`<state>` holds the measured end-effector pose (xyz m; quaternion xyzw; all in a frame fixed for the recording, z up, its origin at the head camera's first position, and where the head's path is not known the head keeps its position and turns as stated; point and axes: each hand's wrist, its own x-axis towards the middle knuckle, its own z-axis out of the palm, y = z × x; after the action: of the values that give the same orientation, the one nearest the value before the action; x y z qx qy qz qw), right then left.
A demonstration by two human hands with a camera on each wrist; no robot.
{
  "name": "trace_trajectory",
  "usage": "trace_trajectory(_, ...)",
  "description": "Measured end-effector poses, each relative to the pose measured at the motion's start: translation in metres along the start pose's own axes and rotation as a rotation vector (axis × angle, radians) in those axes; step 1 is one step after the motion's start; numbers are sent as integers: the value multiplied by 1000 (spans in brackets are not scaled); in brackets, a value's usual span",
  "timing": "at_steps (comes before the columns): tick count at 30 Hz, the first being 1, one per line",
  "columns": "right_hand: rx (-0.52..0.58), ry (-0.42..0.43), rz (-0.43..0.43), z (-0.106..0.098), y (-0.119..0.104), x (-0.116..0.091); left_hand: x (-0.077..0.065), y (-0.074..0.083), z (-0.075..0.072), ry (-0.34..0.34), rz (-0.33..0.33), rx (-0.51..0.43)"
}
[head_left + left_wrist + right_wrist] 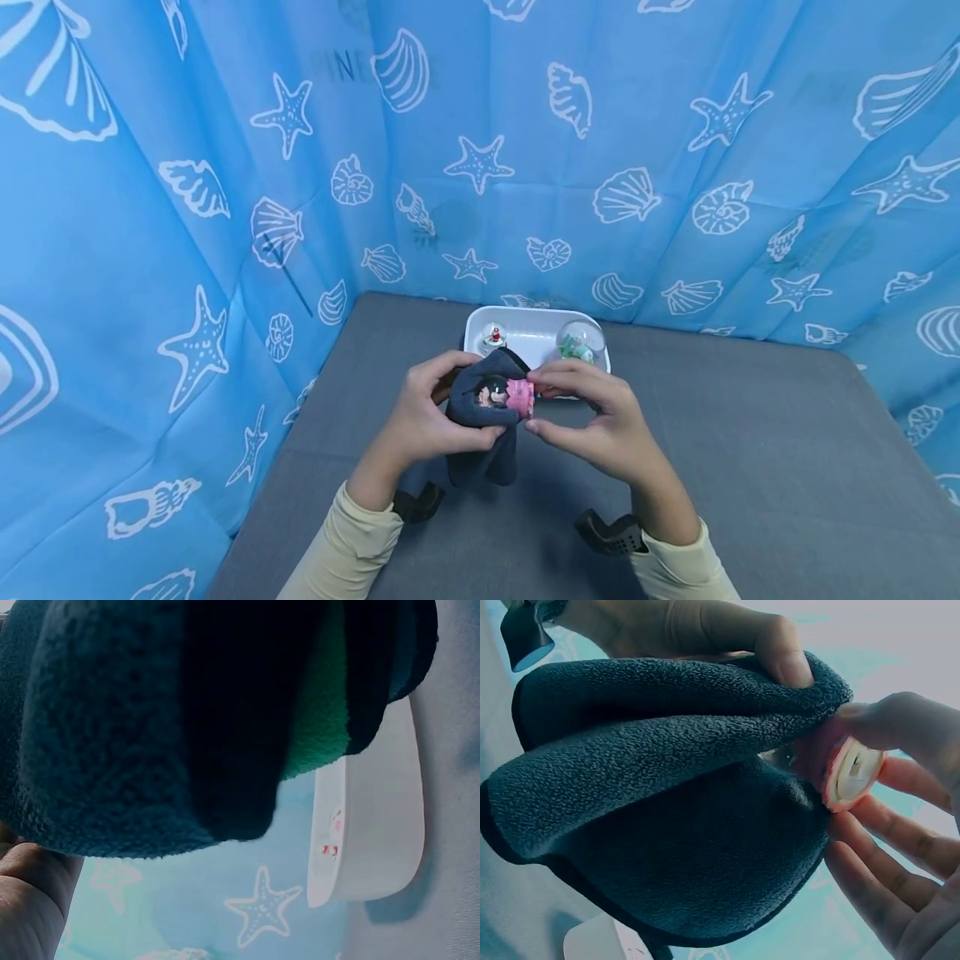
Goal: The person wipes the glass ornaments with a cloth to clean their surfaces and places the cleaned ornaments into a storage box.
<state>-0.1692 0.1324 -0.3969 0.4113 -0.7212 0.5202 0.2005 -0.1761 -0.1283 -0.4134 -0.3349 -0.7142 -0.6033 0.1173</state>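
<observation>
A small snow globe [520,399] with a pink base lies on its side between my hands, above the grey table. My left hand [429,423] holds a dark grey cloth [480,463] wrapped about the glass ball, thumb along the near side. Around the pink base, the thumb and fingers of my right hand [600,410] pinch from the other end. In the right wrist view, the base's pale underside [853,774] faces outward, and the folded cloth [667,847] hides most of the ball. Cloth fills much of the left wrist view, covering the left fingers there.
Behind the hands stands a white tray [536,321] on the grey table [750,450]. It holds a small globe with a red figure [494,335] at left and a larger clear globe [581,337] at right. A blue shell-print curtain [480,225] surrounds the table's back and sides.
</observation>
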Motion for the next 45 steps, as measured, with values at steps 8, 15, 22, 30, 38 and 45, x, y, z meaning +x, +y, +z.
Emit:
trace_trajectory(8,-59,27,23,0,0,0,1,2,-2,-3,24,18)
trace_trajectory(15,-76,11,102,2,-1,-1,-1,4,-3,-5,31,35)
trace_trajectory(22,-82,1,135,3,-5,1,0,4,-1,26,46,31)
trace_trajectory(30,-42,-45,-29,-1,-3,2,0,3,-1,63,47,43)
trace_trajectory(38,-39,-32,-45,0,-4,3,0,4,-1,52,23,43)
trace_trajectory(45,-68,-7,-35,1,-2,3,-1,3,-1,50,24,40)
